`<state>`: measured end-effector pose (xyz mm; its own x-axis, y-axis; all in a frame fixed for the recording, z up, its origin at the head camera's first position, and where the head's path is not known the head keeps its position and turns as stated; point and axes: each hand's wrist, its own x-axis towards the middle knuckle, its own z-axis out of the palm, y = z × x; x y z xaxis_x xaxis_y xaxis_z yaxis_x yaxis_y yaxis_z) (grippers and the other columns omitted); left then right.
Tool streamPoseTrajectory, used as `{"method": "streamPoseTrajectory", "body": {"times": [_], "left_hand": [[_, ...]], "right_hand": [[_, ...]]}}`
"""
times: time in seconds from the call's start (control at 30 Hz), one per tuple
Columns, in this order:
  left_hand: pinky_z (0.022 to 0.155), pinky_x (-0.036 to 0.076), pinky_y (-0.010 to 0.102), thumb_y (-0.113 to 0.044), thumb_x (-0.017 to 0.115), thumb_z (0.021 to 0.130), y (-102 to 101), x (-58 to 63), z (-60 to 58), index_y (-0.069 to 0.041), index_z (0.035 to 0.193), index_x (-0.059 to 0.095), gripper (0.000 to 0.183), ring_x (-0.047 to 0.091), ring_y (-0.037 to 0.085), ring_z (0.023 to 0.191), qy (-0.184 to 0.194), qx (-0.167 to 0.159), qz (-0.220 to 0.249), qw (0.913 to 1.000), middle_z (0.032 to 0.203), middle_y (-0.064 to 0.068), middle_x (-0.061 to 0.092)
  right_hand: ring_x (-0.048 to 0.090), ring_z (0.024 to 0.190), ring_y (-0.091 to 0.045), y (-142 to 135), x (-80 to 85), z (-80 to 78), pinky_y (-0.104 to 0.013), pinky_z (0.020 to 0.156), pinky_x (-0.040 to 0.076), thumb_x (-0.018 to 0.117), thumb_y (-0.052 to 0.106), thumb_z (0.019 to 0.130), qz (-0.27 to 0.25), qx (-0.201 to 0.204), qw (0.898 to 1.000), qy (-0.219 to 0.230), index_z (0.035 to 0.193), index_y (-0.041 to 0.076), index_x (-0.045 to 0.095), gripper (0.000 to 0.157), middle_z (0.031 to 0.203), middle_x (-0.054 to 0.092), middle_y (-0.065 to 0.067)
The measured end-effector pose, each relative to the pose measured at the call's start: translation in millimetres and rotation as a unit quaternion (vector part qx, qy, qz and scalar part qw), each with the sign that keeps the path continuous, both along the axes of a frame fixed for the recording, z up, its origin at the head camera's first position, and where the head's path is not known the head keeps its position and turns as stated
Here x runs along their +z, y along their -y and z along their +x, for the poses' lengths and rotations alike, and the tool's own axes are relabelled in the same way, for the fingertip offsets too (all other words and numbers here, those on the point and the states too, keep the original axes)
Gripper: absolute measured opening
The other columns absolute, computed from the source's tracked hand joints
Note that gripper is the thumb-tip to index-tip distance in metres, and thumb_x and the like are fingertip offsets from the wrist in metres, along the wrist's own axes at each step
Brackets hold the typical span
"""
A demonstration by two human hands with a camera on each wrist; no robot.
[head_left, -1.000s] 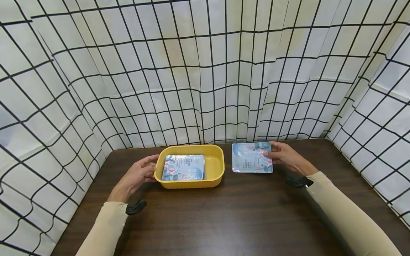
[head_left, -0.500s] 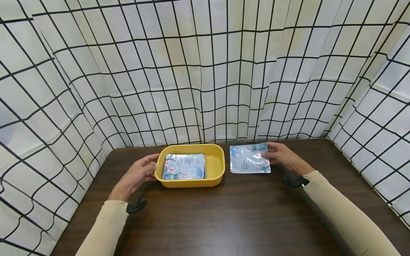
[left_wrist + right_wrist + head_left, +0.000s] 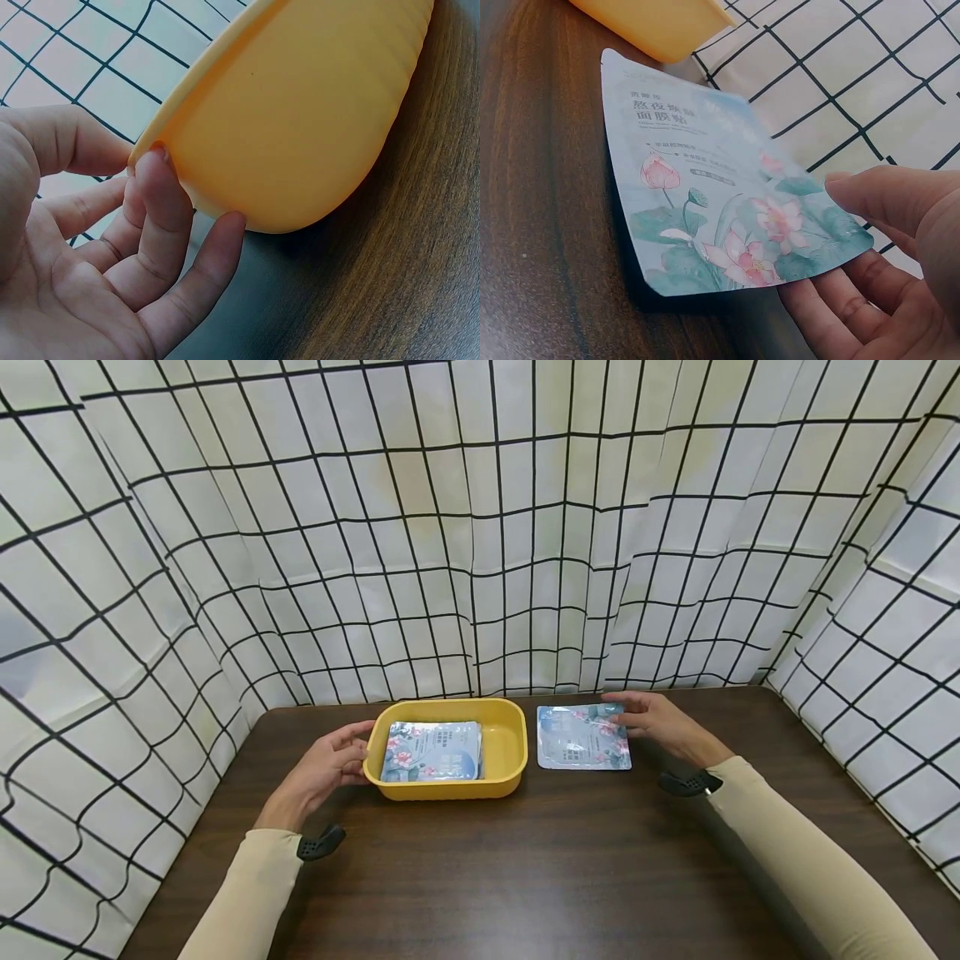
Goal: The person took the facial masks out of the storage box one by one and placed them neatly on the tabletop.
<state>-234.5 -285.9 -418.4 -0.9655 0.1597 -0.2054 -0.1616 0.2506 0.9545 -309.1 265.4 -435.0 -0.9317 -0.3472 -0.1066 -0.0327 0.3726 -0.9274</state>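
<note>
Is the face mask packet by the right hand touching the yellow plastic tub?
Apart. The right wrist view shows brown tabletop between the face mask packet and the yellow plastic tub.

Room on the near side, obstacles ahead and between.
Left of the right hand [image 3: 660, 724] come the packet [image 3: 577, 740] and, past a narrow strip of table [image 3: 480, 877], the yellow tray [image 3: 450, 791], its raised wall blocking a low sideways pass to the left hand [image 3: 324, 770]. Ahead of both, the gridded curtain [image 3: 517, 543] rises at the table's far edge. Nearer than both, the table leaves a broad open lane between the sleeves [image 3: 810, 852].
</note>
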Motion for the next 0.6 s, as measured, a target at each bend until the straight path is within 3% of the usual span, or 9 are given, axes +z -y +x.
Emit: {"method": "streamPoseTrajectory", "body": {"times": [0.33,0.6], "left_hand": [[0.085,0.06,0.038,-0.009,0.052,0.101,-0.4,-1.8,-1.0,-0.012,0.158,0.033,0.061,0.067,0.021,0.085,0.005,0.005,0.003,1.0,0.115,0.015,0.057],[0.085,0.06,0.038,-0.01,0.052,0.102,-0.4,-1.0,-0.5,-0.011,0.159,0.03,0.062,0.067,0.022,0.087,0.003,0.003,0.003,1.0,0.118,0.017,0.056]], "right_hand": [[0.045,0.141,-0.036,-2.9,2.6,-2.1,-0.054,0.115,0.036,0.065,0.022,0.1,-0.026,0.016,0.999,-0.019,0.149,0.005,0.046,0.056,0.152,0.049,-0.016],[0.047,0.14,-0.034,-5.3,5.2,-0.3,-0.058,0.117,0.031,0.072,0.028,0.095,-0.028,0.011,0.998,-0.052,0.147,0.008,0.051,0.059,0.149,0.053,-0.013]]}}
